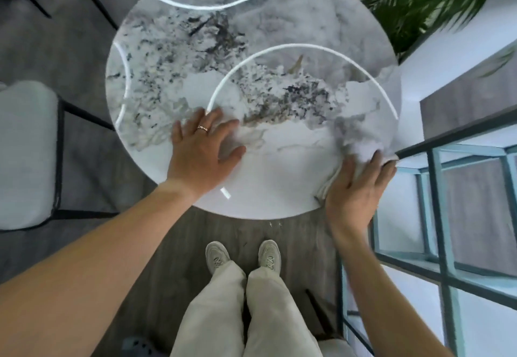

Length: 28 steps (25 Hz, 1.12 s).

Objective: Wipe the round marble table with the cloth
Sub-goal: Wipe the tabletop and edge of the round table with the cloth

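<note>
Cloth point(359, 147) bunched at near-right rim of round marble table point(279, 166), pressed down under right hand point(359, 189), fingers fairly straight, not curled round it; left hand point(201, 149) flat and spread on the top, bracing, holding nothing; wiping step in hand, seemingly at right edge; next: sweep leftward across centre and far half, left hand lifted clear.

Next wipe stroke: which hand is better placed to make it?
Right. The right hand presses on the cloth at the right edge of the table; the left hand lies flat on bare marble, apart from the cloth.
</note>
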Motion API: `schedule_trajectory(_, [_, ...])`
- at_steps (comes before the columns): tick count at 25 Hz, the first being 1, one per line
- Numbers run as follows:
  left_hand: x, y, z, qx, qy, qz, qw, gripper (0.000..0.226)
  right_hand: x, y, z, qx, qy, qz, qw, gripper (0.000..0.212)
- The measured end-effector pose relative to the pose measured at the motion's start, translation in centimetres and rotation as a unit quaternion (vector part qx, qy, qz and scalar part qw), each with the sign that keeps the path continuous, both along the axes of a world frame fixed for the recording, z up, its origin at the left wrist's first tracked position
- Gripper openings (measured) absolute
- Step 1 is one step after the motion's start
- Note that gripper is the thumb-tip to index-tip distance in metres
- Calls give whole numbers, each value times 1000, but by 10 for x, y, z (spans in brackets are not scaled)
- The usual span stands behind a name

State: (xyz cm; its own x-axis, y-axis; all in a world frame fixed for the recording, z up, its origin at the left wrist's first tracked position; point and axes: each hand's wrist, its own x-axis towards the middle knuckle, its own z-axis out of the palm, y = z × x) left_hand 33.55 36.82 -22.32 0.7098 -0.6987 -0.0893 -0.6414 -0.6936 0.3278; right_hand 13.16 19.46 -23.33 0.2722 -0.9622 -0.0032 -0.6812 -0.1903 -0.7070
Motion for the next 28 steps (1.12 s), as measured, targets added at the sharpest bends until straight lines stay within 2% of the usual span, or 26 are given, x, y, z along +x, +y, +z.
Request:
schedule_trajectory(1, [6, 7, -1, 8, 0, 37, 999, 58, -9, 19, -6, -51, 25, 74, 996, 61])
schedule_trajectory(3, [17, 23, -2, 10, -3, 121, 993, 58, -26, 33, -12, -130, 70, 231, 962, 55])
schedule_trajectory(4, [21, 31, -3, 3, -3, 164, 986, 58, -30, 29, -11, -171, 74, 319, 929, 53])
schedule_trajectory(6, [30, 43, -4, -23, 5, 233, 972, 58, -30, 15, -11, -249, 63, 498, 828, 50])
schedule_trajectory(8, [37, 46, -5, -40, 18, 266, 963, 61, -23, 6, -7, -285, 71, 613, 734, 50])
schedule_trajectory(10, [43, 47, -7, -58, 27, 292, 954, 62, -5, 14, -1, -284, 81, 660, 691, 49])
schedule_trajectory(13, [51, 48, -7, -142, 53, 342, 927, 61, 38, 65, 6, -272, 52, 677, 682, 42])
schedule_trajectory(16, [58, 55, -7, -172, 76, 349, 918, 66, 69, 106, 12, -276, 30, 697, 662, 37])
schedule_trajectory(19, [64, 63, -10, -209, 95, 349, 908, 69, 49, 85, 15, -252, 43, 724, 641, 43])
schedule_trajectory(22, [73, 81, -9, -252, 82, 356, 896, 61, 40, 67, 19, -247, 43, 747, 616, 45])
schedule_trajectory(24, [81, 90, -5, -279, 114, 376, 876, 55, 52, 77, 17, -253, 49, 740, 621, 43])
schedule_trajectory(25, [88, 92, -3, -306, 155, 394, 853, 55, 58, 85, 17, -249, 51, 733, 631, 41])
schedule_trajectory(26, [95, 93, 1, -339, 216, 422, 812, 51, 65, 93, 18, -240, 50, 728, 640, 41])
schedule_trajectory(28, [110, 96, 5, -396, 373, 466, 698, 37, 80, 112, 15, -221, 60, 719, 657, 42])
